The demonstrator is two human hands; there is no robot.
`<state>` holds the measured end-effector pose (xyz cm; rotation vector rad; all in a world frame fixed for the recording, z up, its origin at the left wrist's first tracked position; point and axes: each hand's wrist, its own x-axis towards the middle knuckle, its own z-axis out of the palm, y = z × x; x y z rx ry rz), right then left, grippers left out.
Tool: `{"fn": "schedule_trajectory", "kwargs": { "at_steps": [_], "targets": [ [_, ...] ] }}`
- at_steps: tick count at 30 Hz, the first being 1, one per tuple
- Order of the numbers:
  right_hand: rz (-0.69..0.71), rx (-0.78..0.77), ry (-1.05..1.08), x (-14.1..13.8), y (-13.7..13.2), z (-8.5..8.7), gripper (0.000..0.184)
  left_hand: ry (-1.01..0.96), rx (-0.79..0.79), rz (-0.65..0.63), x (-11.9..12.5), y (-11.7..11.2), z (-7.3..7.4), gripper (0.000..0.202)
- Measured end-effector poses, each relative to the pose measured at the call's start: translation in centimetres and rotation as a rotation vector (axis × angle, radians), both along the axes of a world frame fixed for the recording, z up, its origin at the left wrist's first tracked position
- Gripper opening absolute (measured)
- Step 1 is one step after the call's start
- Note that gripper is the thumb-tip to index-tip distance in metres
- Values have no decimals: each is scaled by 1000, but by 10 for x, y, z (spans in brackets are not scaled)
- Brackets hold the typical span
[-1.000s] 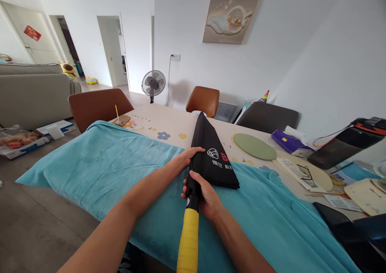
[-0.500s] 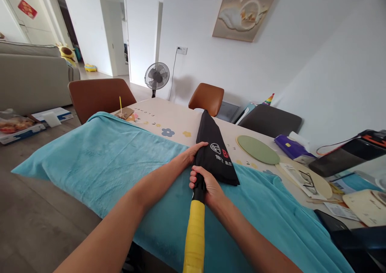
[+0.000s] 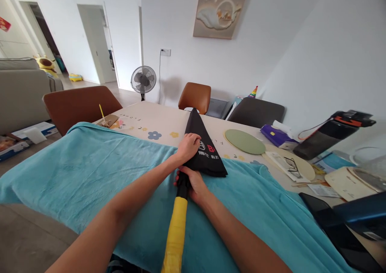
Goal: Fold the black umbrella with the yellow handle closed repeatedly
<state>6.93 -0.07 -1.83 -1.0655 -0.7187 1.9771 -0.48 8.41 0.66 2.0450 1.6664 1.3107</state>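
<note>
A black folded umbrella (image 3: 201, 162) with white and red lettering lies over the table, its tip pointing away from me. Its yellow-wrapped handle (image 3: 175, 235) runs back toward me. My left hand (image 3: 188, 147) lies over the left side of the canopy, fingers curled on the fabric beside the printed logo. Just below, my right hand (image 3: 193, 181) is closed round the black neck between canopy and handle; part of its fingers is hidden behind the shaft. Beneath both hands spreads a light blue blanket (image 3: 126, 168).
The flower-printed table (image 3: 163, 118) carries a green oval mat (image 3: 245, 141), a purple tissue pack (image 3: 276, 136), eyeglasses (image 3: 292, 167), a dark bottle (image 3: 328, 134) and a black phone-like slab (image 3: 325, 212) on the right. Chairs and a fan (image 3: 143, 80) stand beyond.
My left hand has moved from the canopy's lower edge onto its face, fingers now bent over it. The right hand keeps its grip on the neck. The view has shifted right.
</note>
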Motion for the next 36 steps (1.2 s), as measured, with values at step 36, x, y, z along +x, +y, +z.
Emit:
{"fn": "schedule_trajectory", "kwargs": {
  "at_steps": [36],
  "targets": [
    [69,1,50,3,5,-4,8,-332,-184,-134,-105,1,1,20]
  ]
}}
